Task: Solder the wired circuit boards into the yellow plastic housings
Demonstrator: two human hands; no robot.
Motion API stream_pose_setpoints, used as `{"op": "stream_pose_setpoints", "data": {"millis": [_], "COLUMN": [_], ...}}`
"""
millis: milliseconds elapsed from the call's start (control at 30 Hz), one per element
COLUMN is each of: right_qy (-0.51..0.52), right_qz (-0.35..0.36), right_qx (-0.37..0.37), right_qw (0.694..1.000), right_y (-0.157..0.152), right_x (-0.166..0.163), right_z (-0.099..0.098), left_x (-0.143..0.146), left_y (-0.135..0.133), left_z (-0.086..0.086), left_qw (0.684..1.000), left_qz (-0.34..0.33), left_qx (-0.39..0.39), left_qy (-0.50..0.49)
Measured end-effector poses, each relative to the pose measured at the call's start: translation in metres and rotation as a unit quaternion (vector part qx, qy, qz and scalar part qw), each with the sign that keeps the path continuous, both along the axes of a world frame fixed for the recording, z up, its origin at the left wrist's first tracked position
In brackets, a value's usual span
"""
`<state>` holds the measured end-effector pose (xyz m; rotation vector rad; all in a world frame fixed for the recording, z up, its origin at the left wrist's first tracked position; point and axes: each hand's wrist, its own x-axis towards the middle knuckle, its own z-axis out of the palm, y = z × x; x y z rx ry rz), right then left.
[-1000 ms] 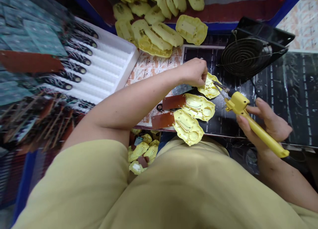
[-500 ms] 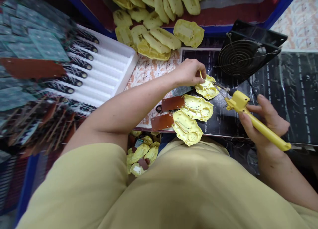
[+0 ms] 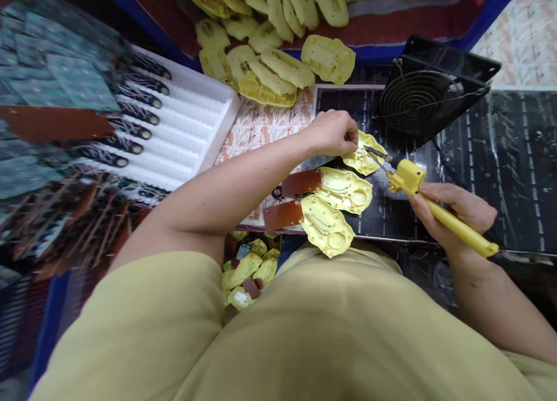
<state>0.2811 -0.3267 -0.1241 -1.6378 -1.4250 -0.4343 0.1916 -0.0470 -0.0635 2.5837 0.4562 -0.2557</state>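
My right hand [image 3: 452, 215] is wrapped round a yellow soldering iron [image 3: 435, 209], whose metal tip points left onto a yellow plastic shell [image 3: 363, 157] on the black mat [image 3: 500, 174]. My left hand [image 3: 333, 133] is closed in a pinch at that shell's left edge; what it pinches is too small to make out. Two more yellow shells [image 3: 346, 189] [image 3: 326, 224], each joined to a brown circuit board [image 3: 300, 182], lie just in front of it.
A black fan [image 3: 418, 102] stands behind the mat. A pile of yellow shells [image 3: 265, 70] lies at the back. A white foam tray [image 3: 183, 128] with dark boards sits at the left, beside stacked circuit boards [image 3: 52, 82]. More shells [image 3: 248, 270] lie below the table edge.
The soldering iron's tip has moved left and down onto the far shell. My right hand's fingers have closed more tightly round the handle. My left hand stays pinched at the shell.
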Motion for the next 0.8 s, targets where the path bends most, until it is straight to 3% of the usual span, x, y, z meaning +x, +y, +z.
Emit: {"op": "stream_pose_setpoints", "data": {"millis": [267,433,600,800], "right_qy": [-0.144,-0.100,-0.082,-0.097], "right_qz": [0.041,0.016,0.026,-0.064], "right_qx": [-0.028,0.029,0.018,0.044], "right_qw": [0.988,0.994,0.996,0.992], "right_y": [0.003,-0.001,-0.004,-0.006], "right_x": [0.010,0.013,0.011,0.010], "right_z": [0.014,0.018,0.015,-0.003], "left_x": [0.003,0.002,0.003,-0.003], "left_y": [-0.005,-0.003,0.001,0.003], "left_z": [0.004,0.003,-0.003,-0.005], "left_qw": [1.000,1.000,1.000,0.999], "left_qz": [0.001,-0.005,-0.020,-0.032], "left_qx": [0.019,0.017,0.013,0.026], "left_qy": [0.012,0.011,-0.005,-0.008]}}
